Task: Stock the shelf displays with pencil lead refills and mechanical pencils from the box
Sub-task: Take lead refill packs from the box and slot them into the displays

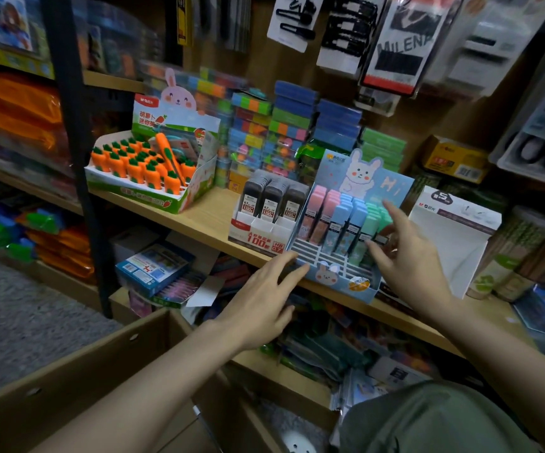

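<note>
Steadying the bunny display while the last lead slot was filled

Pinching a small dark lead case (pixel 383 239) between thumb and fingertips, my right hand (pixel 408 256) hovered at the right end of the blue bunny display (pixel 339 282), beside the green cases (pixel 367 230). My left hand (pixel 264 302) lay with fingers spread, its tips touching the display's front left corner. The display sat on the wooden shelf (pixel 212 220), just beside a white tray of dark lead refills (pixel 272 199). I judged the cases light, stiff and slick, best taken by their narrow sides; the cardboard display looked flimsy and needed bracing. The cardboard box (pixel 78 371) stood below.
</note>
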Action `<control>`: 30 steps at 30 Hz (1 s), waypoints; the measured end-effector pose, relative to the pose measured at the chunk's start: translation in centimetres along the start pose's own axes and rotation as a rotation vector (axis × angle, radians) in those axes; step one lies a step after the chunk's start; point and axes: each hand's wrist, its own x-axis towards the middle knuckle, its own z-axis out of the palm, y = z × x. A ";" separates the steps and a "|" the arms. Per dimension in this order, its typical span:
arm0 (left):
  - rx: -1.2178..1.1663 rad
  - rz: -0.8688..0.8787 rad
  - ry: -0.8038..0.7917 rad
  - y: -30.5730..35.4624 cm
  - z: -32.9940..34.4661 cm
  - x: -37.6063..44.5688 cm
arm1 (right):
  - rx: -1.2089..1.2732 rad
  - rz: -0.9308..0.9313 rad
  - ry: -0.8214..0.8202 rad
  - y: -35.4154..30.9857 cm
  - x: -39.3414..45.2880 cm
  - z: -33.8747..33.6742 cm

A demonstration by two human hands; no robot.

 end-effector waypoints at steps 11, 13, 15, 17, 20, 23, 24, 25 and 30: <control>-0.335 -1.032 -0.131 -6.6 3.5 -18.3 | 0.325 -0.529 -0.889 -12.1 -9.0 12.5; -0.413 -1.321 -0.030 -6.6 5.9 -23.0 | 0.306 -0.464 -1.121 -13.2 -11.8 16.8; -0.426 -1.505 -0.001 -5.8 8.3 -26.8 | 0.285 -0.390 -1.270 -13.6 -14.6 20.6; -0.458 -1.660 -0.008 -4.7 10.5 -29.7 | 0.223 -0.361 -1.376 -13.6 -17.2 23.9; -0.494 -1.783 -0.096 -3.2 13.1 -32.5 | 0.108 -0.410 -1.518 -13.3 -20.6 28.2; -0.494 -1.821 -0.112 -2.4 15.0 -33.7 | -0.021 -0.462 -1.555 -12.5 -22.6 31.3; -0.466 -1.825 -0.117 -2.2 15.4 -33.7 | -0.056 -0.495 -1.541 -12.2 -23.1 32.1; -0.432 -1.821 -0.123 -2.1 15.9 -33.8 | -0.090 -0.530 -1.527 -11.9 -23.6 32.8; -0.359 -1.798 -0.009 -1.6 17.4 -33.9 | -0.204 -0.660 -1.524 -10.9 -25.1 34.4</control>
